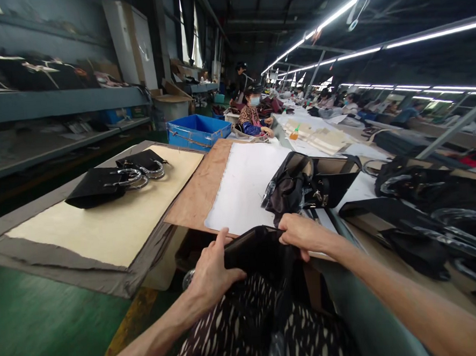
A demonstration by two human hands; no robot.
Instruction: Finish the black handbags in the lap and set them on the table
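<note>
A black handbag point(253, 255) sits in front of my body at the table's near edge, its mouth facing up. My left hand point(211, 271) grips its left side, thumb over the rim and the other fingers partly hidden. My right hand point(301, 233) pinches the rim at the far right corner, fingers curled over it. Just past my right hand, another black bag point(337, 180) stands on the table with dark cloth lining point(289, 188) pulled out of it. Patterned clothing shows below the bag I hold.
Two black handbags point(95, 186) with plastic-wrapped ring handles lie on a cream sheet point(104, 234) at left. White paper point(250, 180) covers the board ahead. More black bags point(402, 227) crowd the right. A blue bin point(198, 131) stands beyond, near a seated masked co-worker point(252, 115).
</note>
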